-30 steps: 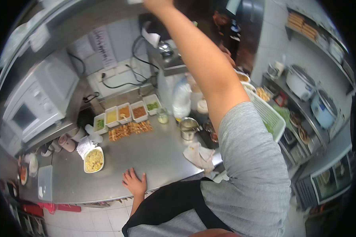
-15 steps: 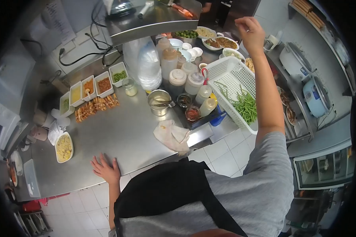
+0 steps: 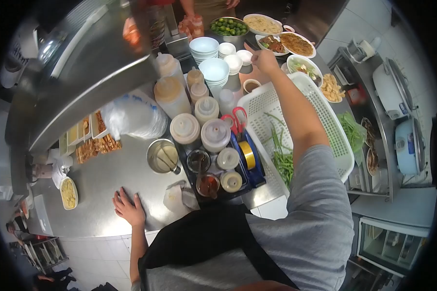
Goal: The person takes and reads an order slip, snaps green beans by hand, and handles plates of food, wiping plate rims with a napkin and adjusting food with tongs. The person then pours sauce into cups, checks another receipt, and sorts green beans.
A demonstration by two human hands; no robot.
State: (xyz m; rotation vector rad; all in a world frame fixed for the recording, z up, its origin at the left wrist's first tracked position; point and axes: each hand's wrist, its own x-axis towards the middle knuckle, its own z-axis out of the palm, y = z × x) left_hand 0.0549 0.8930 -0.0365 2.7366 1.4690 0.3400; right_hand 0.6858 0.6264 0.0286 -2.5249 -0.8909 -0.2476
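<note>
My left hand (image 3: 129,207) lies flat on the steel counter (image 3: 107,177), its fingers spread and nothing in them. Over the far side of the white perforated basket (image 3: 342,140) stretches my right arm. My right hand (image 3: 265,62) has its fingers curled together beside a plate of dark meat (image 3: 272,44). A dark shape shows next to those fingertips, but I cannot make out whether they hold it. Green beans (image 3: 282,162) lie in the basket. Close to the hand are small white bowls (image 3: 233,63) and a cup of brown sauce (image 3: 251,86).
Squeeze bottles (image 3: 184,128), red scissors (image 3: 235,120) and a tape dispenser (image 3: 247,154) crowd the middle. A metal pot (image 3: 161,156) and a cloth (image 3: 179,196) sit on the counter. Overhead runs a steel shelf (image 3: 90,97). Another person's hand (image 3: 187,7) shows at the far side.
My right hand has come down from raised in the air to beside the meat plate. My view has shifted forward and right. My left hand stays on the counter.
</note>
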